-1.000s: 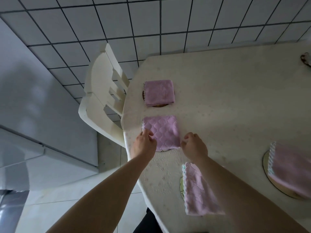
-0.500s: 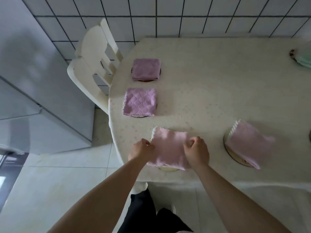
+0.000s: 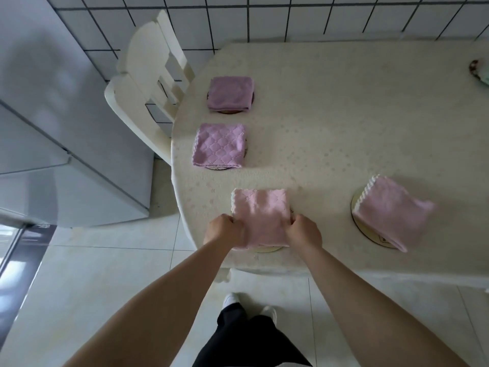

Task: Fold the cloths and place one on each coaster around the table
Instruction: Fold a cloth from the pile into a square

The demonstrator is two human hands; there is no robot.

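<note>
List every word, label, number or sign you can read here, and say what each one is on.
None can be read.
The coaster under the right-hand cloth carries a small dark mark at its near rim, too blurred to read.
The cloths, the tablecloth and the fridge show no text.

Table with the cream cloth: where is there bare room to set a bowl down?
The wide middle of the cream-covered table is bare, between the two purple folded cloths at its left edge and the pink cloth on the right. The near edge is crowded: both hands grip a pink cloth.

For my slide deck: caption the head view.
Both hands grip a pink cloth over a coaster.
</note>
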